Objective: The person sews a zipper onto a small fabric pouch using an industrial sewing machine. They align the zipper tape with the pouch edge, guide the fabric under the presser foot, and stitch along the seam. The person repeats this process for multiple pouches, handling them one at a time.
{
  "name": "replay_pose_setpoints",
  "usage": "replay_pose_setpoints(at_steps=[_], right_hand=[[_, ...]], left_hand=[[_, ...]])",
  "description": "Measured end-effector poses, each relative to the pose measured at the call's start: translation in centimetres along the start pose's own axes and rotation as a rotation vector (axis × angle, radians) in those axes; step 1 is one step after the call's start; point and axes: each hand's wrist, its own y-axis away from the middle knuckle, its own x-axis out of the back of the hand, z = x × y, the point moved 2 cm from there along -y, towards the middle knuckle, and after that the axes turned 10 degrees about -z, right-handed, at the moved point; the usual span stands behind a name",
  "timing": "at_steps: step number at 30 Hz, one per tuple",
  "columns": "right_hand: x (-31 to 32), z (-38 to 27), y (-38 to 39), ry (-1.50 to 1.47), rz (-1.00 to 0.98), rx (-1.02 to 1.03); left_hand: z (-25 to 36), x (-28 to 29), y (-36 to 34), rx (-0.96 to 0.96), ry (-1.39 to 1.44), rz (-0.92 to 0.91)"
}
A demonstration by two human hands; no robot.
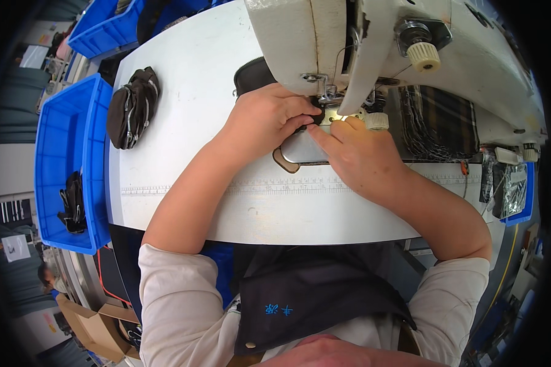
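Note:
My left hand (264,121) is closed, with thumb and fingers pinching a dark zippered fabric piece (254,76) beside the needle area. The piece shows beyond the hand as a rounded black panel with a zipper along its edge; the rest lies under my fingers. My right hand (367,158) meets it from the right, its index fingertip at the fabric's near edge and its other fingers bent over the metal plate (306,147). Its thumb is hidden. Above both hands stands a white sewing machine (294,43), whose presser foot (330,95) is close to my left fingertips.
A stack of dark pouches (132,109) lies at the table's left. Blue bins (97,183) stand beyond that edge, one holding black pieces. Striped dark fabric (441,122) sits under the machine arm. A printed ruler (251,188) crosses the white table (275,220). Packets (513,183) lie far right.

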Motion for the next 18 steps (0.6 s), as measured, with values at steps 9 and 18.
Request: replay_pose_setpoints(at_steps=[9, 18], right_hand=[[0.0, -0.1, 0.0, -0.015, 0.012, -0.001], [0.1, 0.0, -0.2, 0.028, 0.023, -0.052]], left_hand=[[0.9, -0.2, 0.2, 0.041, -0.062, 0.038], [1.2, -0.3, 0.0, 0.080, -0.064, 0.062]])
